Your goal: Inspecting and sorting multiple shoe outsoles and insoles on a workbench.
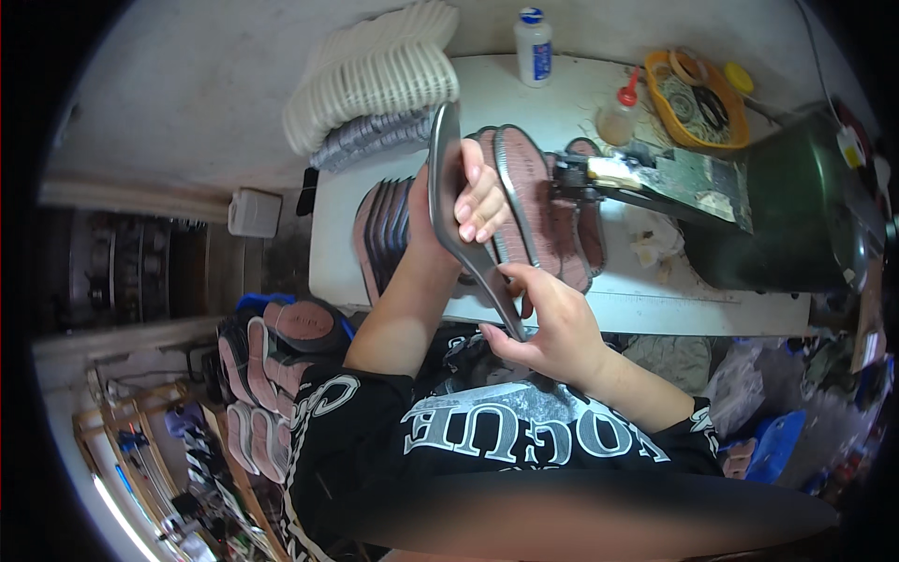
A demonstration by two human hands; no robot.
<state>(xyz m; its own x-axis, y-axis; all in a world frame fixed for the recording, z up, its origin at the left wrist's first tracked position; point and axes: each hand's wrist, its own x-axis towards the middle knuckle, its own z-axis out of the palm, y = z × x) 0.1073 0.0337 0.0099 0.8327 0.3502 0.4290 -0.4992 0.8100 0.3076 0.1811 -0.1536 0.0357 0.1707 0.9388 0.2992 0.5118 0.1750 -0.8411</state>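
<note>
**Both hands on one grey sole, held above the table edge**

I see the left hand (473,201) wrapped around the upper part of a grey shoe sole (449,211), fingers curled over its edge and closed on it. The sole stands nearly on edge, running from above that hand down to the right hand (552,323), which pinches its lower end between thumb and fingers. So the sole spans the gap between the two hands, touching both.

Just behind it, on the white table (655,309), I make out a row of pink-lined soles (548,201) overlapping one another, and a second fan of them (384,229) left of the wrist. A stack of white soles (375,80) sits at the table's far left corner. Further back stand a white bottle (533,47) and an orange basket (698,98). More pink soles (276,375) are piled low at my left.
</note>
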